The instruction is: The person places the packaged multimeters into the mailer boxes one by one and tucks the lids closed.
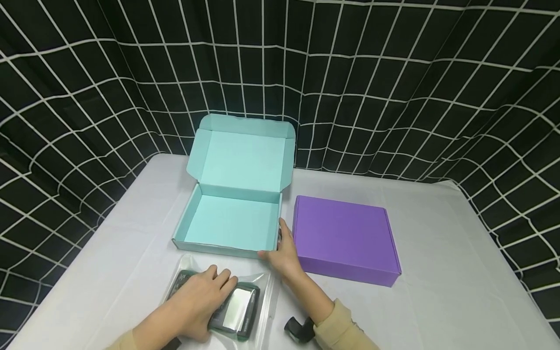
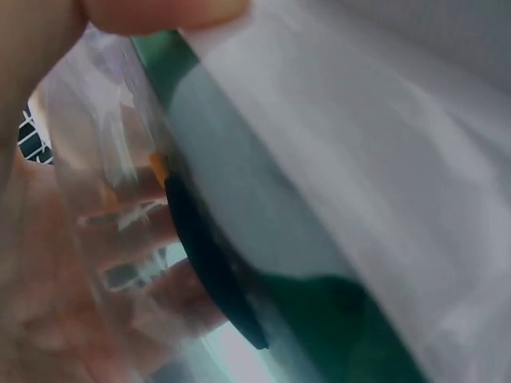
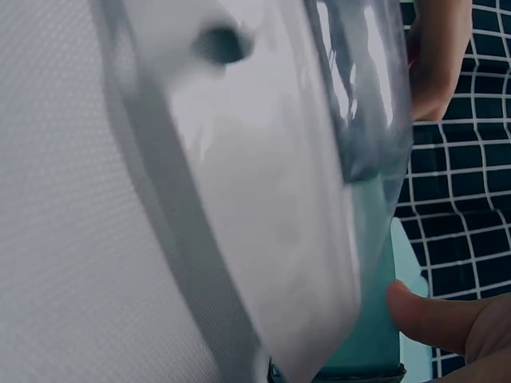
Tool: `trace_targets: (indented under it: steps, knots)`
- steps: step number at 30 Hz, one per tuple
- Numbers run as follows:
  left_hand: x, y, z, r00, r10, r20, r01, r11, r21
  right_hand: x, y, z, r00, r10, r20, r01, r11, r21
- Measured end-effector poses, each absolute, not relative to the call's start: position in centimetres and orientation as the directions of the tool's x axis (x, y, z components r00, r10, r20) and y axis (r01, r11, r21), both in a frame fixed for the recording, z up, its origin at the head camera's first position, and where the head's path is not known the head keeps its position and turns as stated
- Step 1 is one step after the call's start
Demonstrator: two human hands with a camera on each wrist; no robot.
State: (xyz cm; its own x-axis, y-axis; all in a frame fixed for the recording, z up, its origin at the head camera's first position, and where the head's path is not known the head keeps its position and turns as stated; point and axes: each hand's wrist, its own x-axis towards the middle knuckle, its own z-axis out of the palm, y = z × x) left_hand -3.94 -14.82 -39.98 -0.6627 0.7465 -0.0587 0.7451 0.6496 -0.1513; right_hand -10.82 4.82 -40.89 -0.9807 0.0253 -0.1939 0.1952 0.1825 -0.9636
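My left hand [image 1: 199, 299] grips a clear plastic bag [image 1: 268, 291] across its middle. Inside the bag lies a black device with green edges and a pale screen [image 1: 237, 308]. Through the plastic, the left wrist view shows fingers on one side of the device's green edge [image 2: 335, 327] and the thumb on the other. Just behind the bag stands a teal cardboard box [image 1: 227, 221] with its lid raised and nothing inside. My right hand [image 1: 285, 255] holds that box at its front right corner, thumb on the front wall [image 3: 369, 335] and fingers along the right side.
A closed purple box [image 1: 345, 238] lies to the right of the teal one. A small black object [image 1: 299, 330] sits near the right sleeve. White cloth [image 1: 446, 272] covers the table, and a black curtain with a white grid [image 1: 350, 87] surrounds it.
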Motion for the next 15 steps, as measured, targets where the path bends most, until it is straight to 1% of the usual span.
trace_targets:
  steps: [3, 9, 15]
  knots:
    - [-3.1, -15.3, -40.1, -0.637, 0.771, 0.001, 0.759, 0.628, -0.171, -10.9, 4.7, -41.0, -0.979, 0.025, -0.2, 0.202, 0.185, -0.962]
    - [-1.9, -16.3, -40.3, -0.555, 0.812, 0.178, 0.785, 0.583, -0.211, -10.9, 4.7, -41.0, -0.978, 0.027, -0.207, 0.208, 0.198, -0.958]
    - [-1.3, -16.5, -39.7, -0.489, 0.829, 0.272, 0.778, 0.555, -0.294, -10.9, 4.7, -41.0, -0.978, 0.027, -0.208, 0.209, 0.202, -0.957]
